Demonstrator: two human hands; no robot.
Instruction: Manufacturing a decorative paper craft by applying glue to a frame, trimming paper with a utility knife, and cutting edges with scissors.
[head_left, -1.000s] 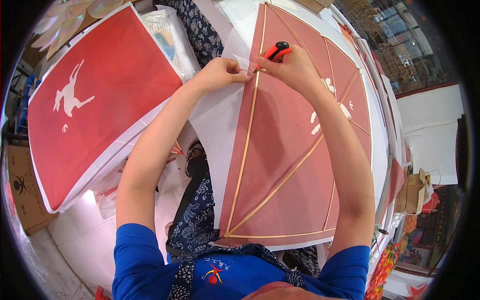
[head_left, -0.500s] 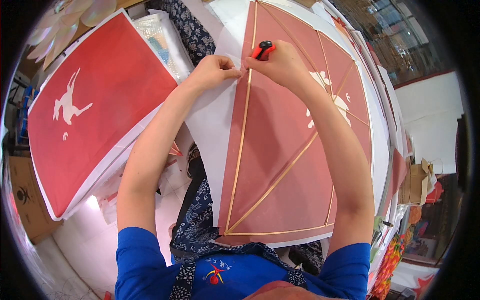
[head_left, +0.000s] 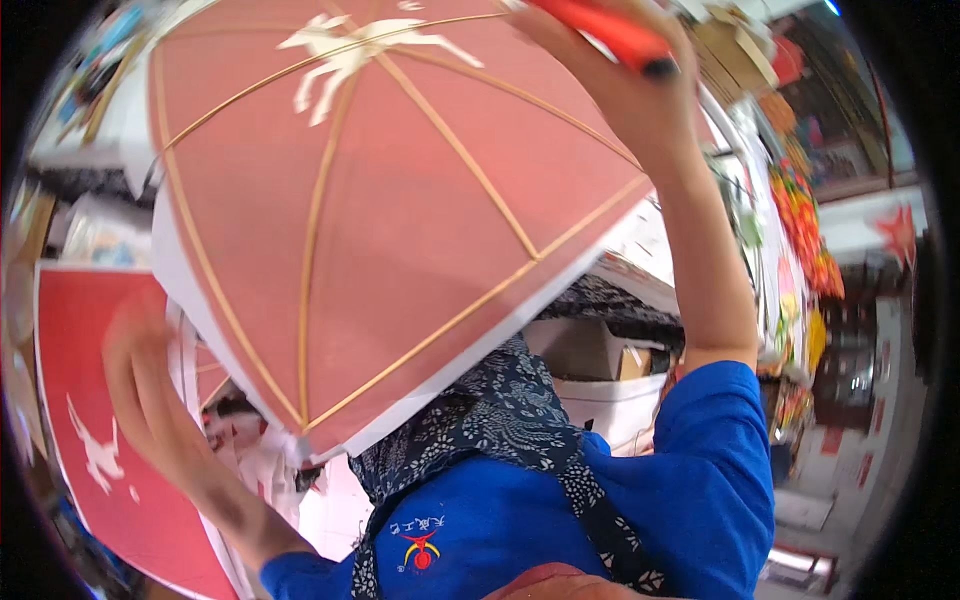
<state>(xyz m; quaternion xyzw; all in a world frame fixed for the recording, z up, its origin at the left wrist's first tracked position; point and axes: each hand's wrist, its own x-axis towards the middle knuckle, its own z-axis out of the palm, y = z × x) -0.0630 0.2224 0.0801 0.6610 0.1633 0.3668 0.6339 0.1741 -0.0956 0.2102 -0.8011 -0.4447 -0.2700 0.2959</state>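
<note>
Found red panel [head_left: 400, 220] at centre, in front of apron [head_left: 470, 410] and blue shirt [head_left: 510, 505], near corner toward the body. Traced pale strips [head_left: 458, 153] across its face, converging at that corner and again near white animal figure [head_left: 350, 62] at the far side. Observed right hand [head_left: 630, 100] curled closed around knife [head_left: 610, 30] (red, with a dark end), above the far right part of red panel. Observed left hand [head_left: 138, 335] left of red panel, over second panel [head_left: 75, 340]; blurred, so cannot tell how far open, or whether holding anything.
</note>
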